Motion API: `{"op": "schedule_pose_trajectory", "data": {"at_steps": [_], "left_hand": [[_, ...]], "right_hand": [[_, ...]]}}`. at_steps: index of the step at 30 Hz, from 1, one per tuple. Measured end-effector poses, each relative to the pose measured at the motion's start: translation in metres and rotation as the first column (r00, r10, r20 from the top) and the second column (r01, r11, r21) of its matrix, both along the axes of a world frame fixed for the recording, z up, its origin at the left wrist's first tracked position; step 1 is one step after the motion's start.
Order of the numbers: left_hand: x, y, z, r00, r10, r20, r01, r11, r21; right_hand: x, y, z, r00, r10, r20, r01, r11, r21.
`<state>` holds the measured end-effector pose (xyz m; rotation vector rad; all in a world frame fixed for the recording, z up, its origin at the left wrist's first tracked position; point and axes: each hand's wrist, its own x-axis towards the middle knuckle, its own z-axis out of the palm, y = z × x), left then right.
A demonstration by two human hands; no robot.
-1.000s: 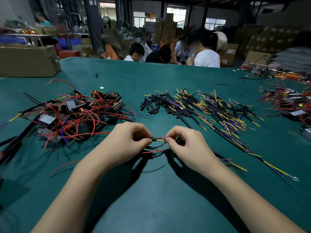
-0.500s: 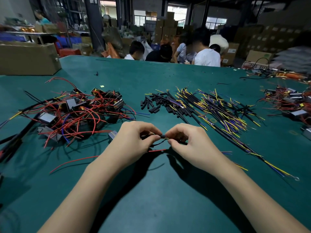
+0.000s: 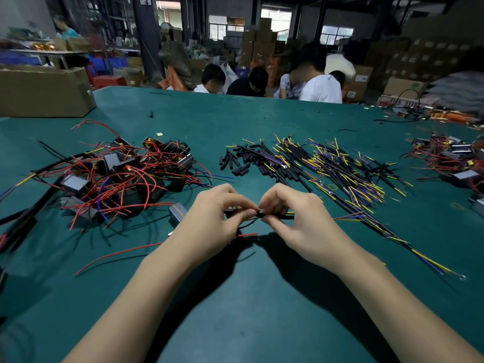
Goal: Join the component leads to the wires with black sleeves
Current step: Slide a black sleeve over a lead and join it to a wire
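Head view: left hand (image 3: 214, 218) and right hand (image 3: 296, 221) pinch black sleeve (image 3: 275, 215).

Both bare arms reach forward and bend in toward each other. The left hand (image 3: 214, 218) and the right hand (image 3: 296, 221) meet fingertip to fingertip, each with fingers curled in a tight pinching grip.
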<state>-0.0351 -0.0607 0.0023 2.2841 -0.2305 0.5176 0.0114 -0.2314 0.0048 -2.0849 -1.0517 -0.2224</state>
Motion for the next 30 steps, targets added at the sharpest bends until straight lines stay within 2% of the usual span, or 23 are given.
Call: {"op": "schedule_pose_trajectory", "data": {"at_steps": [4,12,17,20,22,25,27,30], "left_hand": [[0.002,-0.003,-0.003,0.998,0.05,0.028,-0.046,0.993,-0.106],[0.002,-0.002,-0.003,0.997,0.077,0.006,-0.075,0.979,-0.19],[-0.001,0.0,0.001,0.995,0.1,-0.013,-0.101,0.99,-0.096],[-0.006,0.009,0.013,0.981,0.159,0.112,-0.157,0.987,-0.03],[-0.01,0.017,0.02,0.98,0.148,0.13,-0.151,0.988,0.013],[-0.016,0.02,0.025,0.995,0.104,-0.004,-0.102,0.981,0.164],[-0.018,0.016,0.029,0.992,0.081,-0.093,-0.061,0.977,0.204],[-0.019,0.012,0.029,0.989,0.077,-0.125,-0.039,0.959,0.282]], "right_hand": [[0.004,-0.003,0.001,0.999,-0.006,-0.041,0.009,0.998,0.057],[0.006,-0.004,-0.002,0.997,-0.081,-0.018,0.08,0.995,-0.06],[0.006,-0.004,-0.001,0.988,-0.152,-0.006,0.151,0.986,-0.064],[0.007,-0.005,-0.001,0.979,-0.201,-0.033,0.199,0.978,-0.061],[0.007,-0.006,-0.001,0.974,-0.223,-0.048,0.221,0.974,-0.053],[0.007,-0.005,-0.003,0.966,-0.256,-0.047,0.252,0.965,-0.077],[0.008,-0.004,-0.003,0.962,-0.271,-0.045,0.266,0.96,-0.091],[0.008,-0.004,-0.003,0.954,-0.297,-0.051,0.292,0.953,-0.085]]}}
